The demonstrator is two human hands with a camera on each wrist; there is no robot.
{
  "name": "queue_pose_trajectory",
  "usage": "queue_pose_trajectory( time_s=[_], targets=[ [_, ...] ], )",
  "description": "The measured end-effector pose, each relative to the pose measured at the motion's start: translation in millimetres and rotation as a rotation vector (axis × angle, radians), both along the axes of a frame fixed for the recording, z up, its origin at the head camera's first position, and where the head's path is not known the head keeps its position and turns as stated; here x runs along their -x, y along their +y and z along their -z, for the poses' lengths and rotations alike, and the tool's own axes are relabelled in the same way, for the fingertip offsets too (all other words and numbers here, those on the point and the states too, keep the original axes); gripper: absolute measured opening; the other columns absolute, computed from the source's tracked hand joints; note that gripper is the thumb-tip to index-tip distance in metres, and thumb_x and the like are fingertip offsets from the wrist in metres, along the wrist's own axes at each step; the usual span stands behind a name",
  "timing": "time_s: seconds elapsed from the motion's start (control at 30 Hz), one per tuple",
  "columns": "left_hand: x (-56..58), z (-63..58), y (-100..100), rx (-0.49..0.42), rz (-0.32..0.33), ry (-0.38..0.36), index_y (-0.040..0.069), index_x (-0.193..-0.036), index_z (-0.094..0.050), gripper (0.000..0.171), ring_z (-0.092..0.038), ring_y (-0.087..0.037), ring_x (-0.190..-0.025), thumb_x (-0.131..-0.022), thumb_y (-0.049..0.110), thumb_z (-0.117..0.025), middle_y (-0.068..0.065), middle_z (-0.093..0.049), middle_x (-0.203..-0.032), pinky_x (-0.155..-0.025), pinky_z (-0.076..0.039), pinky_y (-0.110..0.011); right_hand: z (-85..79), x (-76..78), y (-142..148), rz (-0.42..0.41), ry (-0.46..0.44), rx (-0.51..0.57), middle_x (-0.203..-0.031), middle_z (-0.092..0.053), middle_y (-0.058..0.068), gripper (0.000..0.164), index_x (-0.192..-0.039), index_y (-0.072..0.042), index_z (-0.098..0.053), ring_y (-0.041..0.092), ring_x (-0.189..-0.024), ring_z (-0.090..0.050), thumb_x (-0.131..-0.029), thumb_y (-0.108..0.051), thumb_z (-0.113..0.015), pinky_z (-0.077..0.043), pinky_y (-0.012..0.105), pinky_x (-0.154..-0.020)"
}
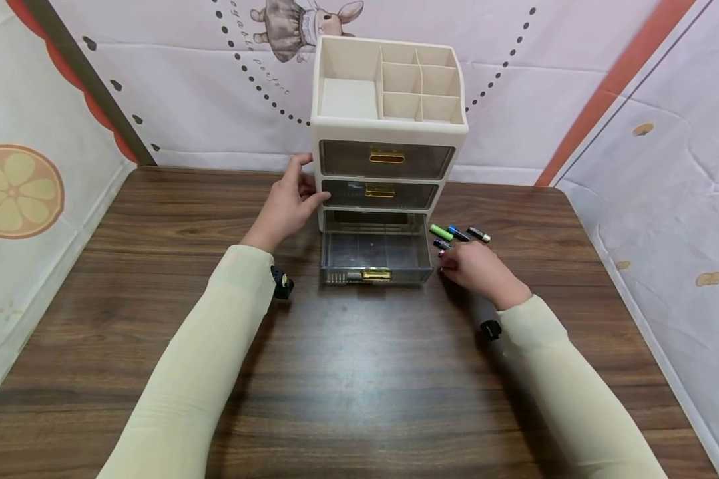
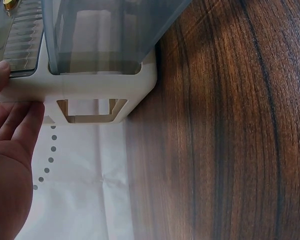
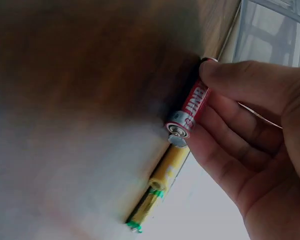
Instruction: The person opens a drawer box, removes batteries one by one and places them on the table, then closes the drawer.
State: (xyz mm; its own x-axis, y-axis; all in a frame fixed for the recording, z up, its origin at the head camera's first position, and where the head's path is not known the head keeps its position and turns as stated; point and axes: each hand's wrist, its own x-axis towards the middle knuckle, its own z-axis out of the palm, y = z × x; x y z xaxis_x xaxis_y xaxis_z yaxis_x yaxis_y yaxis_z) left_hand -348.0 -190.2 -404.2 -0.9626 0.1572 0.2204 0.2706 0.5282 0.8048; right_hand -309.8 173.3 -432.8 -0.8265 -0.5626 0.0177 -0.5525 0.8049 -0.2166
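A cream desktop organizer (image 1: 389,128) with smoky see-through drawers stands at the back of the table. Its bottom drawer (image 1: 374,259) is pulled out; the upper two are closed. My left hand (image 1: 287,206) grips the organizer's left side, thumb on the front and fingers round the side wall, as the left wrist view also shows. Beside the pulled-out drawer, my right hand (image 1: 476,266) pinches a red battery (image 3: 194,102) between thumb and fingers. Near that hand lie a green battery (image 1: 441,231), a blue battery (image 1: 458,233), a black battery (image 1: 479,233) and a dark blue battery (image 1: 443,245).
Open compartments (image 1: 421,83) top the organizer. The dark wooden table (image 1: 347,372) extends in front and to both sides. Printed white cloth (image 1: 216,100) hangs behind and at the sides. In the right wrist view, a yellow battery (image 3: 167,167) shows below the red one.
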Motion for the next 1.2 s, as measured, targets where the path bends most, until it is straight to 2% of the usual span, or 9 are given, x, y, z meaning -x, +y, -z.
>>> queue_pose_trajectory(
  time_s=[0.4,0.9,1.2],
  targets=[
    [0.3,-0.9,0.1,-0.004,0.003,0.004,0.024,-0.147,-0.024,0.066,-0.061,-0.023,-0.110,-0.095,0.022,-0.063,-0.013,-0.057,-0.118,-0.096,-0.050,-0.037,2.3,7.9,-2.8,-0.007,0.111,-0.017,-0.080,-0.072,0.005,0.004,-0.084,-0.003,-0.073,0.027,-0.077,-0.066,-0.084,-0.007,-0.072,-0.053,0.044,-0.074],
    [1.2,-0.4,0.2,0.011,0.003,-0.006,0.024,-0.148,-0.023,0.066,-0.061,-0.022,-0.110,-0.095,0.024,-0.063,-0.012,-0.056,-0.118,-0.096,-0.049,-0.036,0.9,5.3,-3.0,-0.022,0.117,-0.009,-0.088,-0.073,0.009,0.010,-0.090,-0.002,-0.074,0.029,-0.083,-0.067,-0.081,-0.006,-0.075,-0.053,0.044,-0.077],
    [-0.6,-2.7,0.6,0.012,0.000,-0.013,0.024,-0.148,-0.023,0.066,-0.061,-0.022,-0.111,-0.095,0.024,-0.062,-0.012,-0.056,-0.118,-0.097,-0.049,-0.036,-13.0,4.2,-8.2,0.006,0.123,0.022,-0.085,-0.071,0.008,0.011,-0.093,-0.003,-0.074,0.026,-0.080,-0.065,-0.083,-0.008,-0.073,-0.051,0.042,-0.074]
  ],
)
